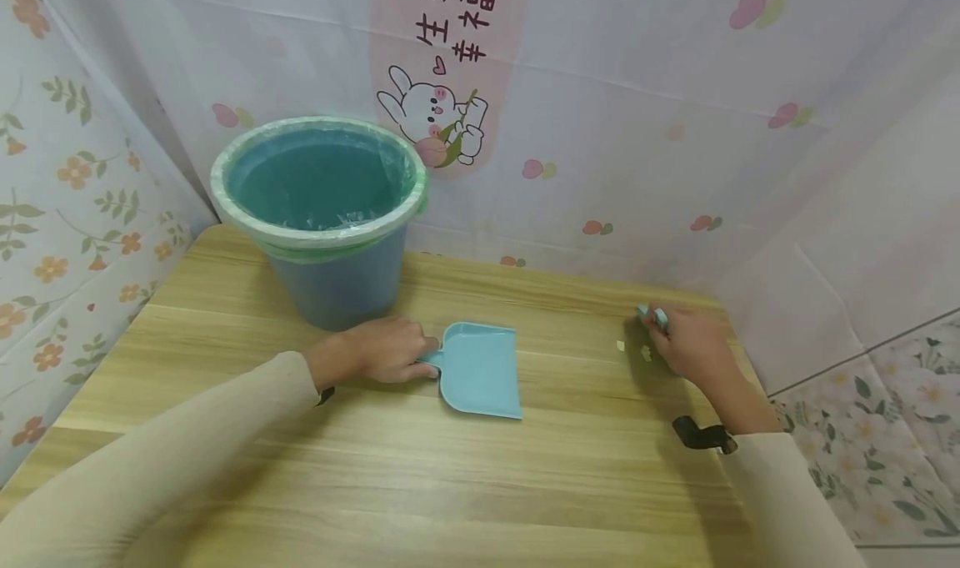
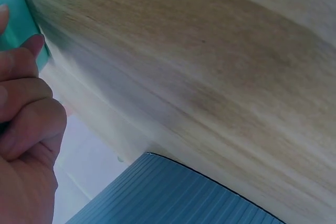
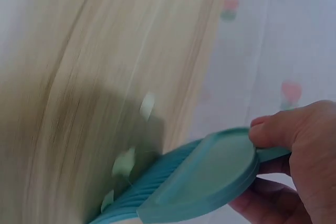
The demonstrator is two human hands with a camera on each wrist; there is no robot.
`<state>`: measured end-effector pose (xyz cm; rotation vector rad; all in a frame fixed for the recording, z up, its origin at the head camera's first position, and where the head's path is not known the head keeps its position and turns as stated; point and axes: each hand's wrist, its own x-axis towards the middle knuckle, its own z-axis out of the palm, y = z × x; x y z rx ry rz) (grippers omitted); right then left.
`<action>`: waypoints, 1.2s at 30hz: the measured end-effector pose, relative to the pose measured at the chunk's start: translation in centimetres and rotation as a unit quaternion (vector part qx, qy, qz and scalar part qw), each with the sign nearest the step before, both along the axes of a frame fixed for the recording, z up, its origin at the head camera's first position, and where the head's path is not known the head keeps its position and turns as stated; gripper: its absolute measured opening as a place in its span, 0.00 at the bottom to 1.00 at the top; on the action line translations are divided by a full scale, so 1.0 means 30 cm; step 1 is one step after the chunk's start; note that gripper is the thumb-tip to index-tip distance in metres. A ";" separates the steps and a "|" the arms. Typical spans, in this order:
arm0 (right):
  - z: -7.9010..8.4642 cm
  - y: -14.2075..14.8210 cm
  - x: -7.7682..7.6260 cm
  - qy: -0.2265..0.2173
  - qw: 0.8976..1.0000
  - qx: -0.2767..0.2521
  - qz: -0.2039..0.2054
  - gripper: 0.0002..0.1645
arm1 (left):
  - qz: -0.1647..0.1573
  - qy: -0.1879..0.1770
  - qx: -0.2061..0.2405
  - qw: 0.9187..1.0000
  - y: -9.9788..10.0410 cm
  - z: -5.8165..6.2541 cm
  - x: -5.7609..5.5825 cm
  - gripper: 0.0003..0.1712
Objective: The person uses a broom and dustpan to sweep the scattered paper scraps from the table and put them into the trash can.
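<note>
A light blue dustpan (image 1: 480,369) lies on the wooden table with its wide lip facing right. My left hand (image 1: 390,351) grips its short handle, fingers curled round it. At the table's far right, my right hand (image 1: 693,343) holds a small teal hand brush (image 3: 202,174) by its handle, thumb on top. In the right wrist view the bristles (image 3: 152,182) are bent against the table. Several pale scraps (image 3: 124,162) lie right beside the bristles. From the head view two scraps (image 1: 646,353) show just left of the brush.
A blue bin (image 1: 341,280) with a translucent green-edged liner stands at the table's back left, just behind my left hand. A printed cloth (image 1: 600,134) hangs along the back edge. Wood-grain tabletop (image 1: 450,485) stretches in front and between the hands.
</note>
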<state>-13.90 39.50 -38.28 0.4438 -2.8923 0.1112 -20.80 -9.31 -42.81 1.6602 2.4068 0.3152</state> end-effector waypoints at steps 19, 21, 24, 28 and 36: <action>0.002 -0.346 0.069 0.043 0.956 -0.033 0.289 0.20 | -0.005 0.001 0.008 1.000 -0.006 -0.005 0.000 0.18; 0.008 -0.360 0.080 0.041 0.952 -0.036 0.302 0.22 | -0.005 0.001 0.007 1.000 -0.006 -0.005 -0.001 0.18; 0.025 -0.369 0.094 0.055 0.955 -0.037 0.289 0.21 | -0.007 0.003 0.006 1.000 -0.005 -0.006 -0.003 0.18; 0.054 -0.359 0.104 0.093 0.973 -0.031 0.210 0.12 | -0.011 0.005 0.003 1.000 -0.004 -0.006 -0.006 0.18; 0.032 -0.376 0.110 0.062 0.992 0.016 0.106 0.18 | -0.018 0.006 -0.002 1.000 -0.003 -0.001 -0.010 0.18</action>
